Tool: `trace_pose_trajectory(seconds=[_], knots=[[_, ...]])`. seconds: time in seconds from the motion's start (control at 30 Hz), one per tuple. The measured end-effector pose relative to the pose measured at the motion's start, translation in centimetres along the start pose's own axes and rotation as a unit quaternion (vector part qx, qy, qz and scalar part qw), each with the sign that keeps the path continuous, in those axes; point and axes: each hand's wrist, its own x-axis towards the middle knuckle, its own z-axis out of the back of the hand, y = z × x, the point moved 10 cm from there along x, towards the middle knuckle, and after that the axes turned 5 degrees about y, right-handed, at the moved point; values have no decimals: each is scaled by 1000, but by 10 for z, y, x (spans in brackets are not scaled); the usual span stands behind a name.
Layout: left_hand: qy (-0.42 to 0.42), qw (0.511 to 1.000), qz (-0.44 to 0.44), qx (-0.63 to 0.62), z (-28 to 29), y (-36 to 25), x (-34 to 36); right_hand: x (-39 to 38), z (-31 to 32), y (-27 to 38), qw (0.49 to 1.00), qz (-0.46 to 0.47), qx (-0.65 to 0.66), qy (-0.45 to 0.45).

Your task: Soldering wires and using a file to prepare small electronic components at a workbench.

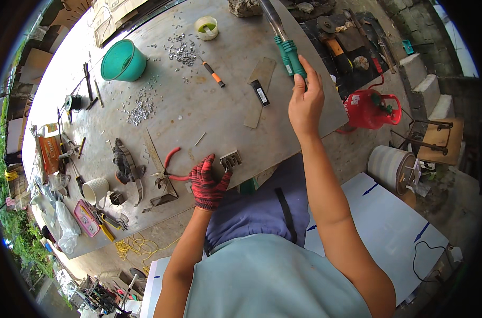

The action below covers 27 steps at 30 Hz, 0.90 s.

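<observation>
My right hand (307,103) is closed round the green grip of a torch-like tool (290,55) with a long metal barrel. The barrel points away from me, towards a rough stone (244,7) at the far edge of the metal table. In a red and black glove, my left hand (206,183) is at the table's near edge. Its thumb and fingers pinch a small slotted metal bracket (231,159). Red-handled pliers (169,172) lie just left of the glove, beside a flat metal strip (152,146).
On the table (193,116) are a green bucket (123,61), heaps of small metal bits (142,108), an orange-handled screwdriver (215,74), a black lighter-sized block (259,93) and a white cup (95,191). A red gas cylinder (364,108) stands right of it.
</observation>
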Motion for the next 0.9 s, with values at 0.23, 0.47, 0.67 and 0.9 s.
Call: trace_pose_trajectory(seconds=[0.23,0.47,0.67,0.9], knots=[[-12,1000,-7,-5,2,-4,4,23,-69,-8,998,-5,-61,-18],[19,999,27,-26,-7,7,0,22,-105,-19,994,35,-105,-23],[3,1000,13,-5,0,1,3,23,-112,-31,982,47,-181,-24],[10,1000,8,-1,-4,3,1,25,-114,-40,972,37,-232,-12]])
